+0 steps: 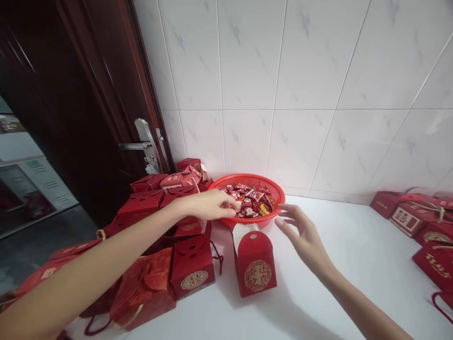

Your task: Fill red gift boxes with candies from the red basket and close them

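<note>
I note the left hand (211,204) at the left of the red basket (262,220), its fingers curled toward the candies (256,195); I cannot tell whether they pinch one. The right hand (300,231) hangs spread by the opposite rim, holding nothing visible. The open red box (257,270) stands upright just before the basket, apparently to keep it within both hands' reach. Piled boxes (142,203) crowd the left forearm; other boxes (412,216) sit well apart at right.

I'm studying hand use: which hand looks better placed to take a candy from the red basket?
Probably the left hand: it already reaches in at the candies in the red basket. The right hand is by the basket's right edge, not over the candies.
</note>
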Available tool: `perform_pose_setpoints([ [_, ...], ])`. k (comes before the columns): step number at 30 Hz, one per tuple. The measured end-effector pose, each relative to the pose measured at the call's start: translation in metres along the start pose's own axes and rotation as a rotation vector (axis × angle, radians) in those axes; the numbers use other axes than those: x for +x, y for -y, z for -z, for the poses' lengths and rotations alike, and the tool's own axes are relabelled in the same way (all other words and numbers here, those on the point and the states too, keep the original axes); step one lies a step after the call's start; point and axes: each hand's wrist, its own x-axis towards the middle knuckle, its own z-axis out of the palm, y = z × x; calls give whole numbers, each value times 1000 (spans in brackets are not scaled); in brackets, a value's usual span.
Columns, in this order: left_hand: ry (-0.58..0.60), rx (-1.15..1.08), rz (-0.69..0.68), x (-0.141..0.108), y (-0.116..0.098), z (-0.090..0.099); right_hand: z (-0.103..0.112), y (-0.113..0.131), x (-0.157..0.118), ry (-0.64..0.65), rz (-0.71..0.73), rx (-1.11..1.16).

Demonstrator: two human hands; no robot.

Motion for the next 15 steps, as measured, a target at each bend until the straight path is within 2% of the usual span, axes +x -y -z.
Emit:
perform_pose_setpoints([
  [3, -80, 155, 69, 26, 4, 17, 0, -3, 29, -18, 29, 90],
  [5, -8, 270, 99, 46, 7, 22, -5, -5, 43, 31, 52, 128],
  [10, 68, 474, 189, 91, 21, 13, -18, -7, 60, 154, 130, 120],
  [15, 162, 500, 168, 123, 40, 4, -3, -12, 70, 88, 133, 90],
])
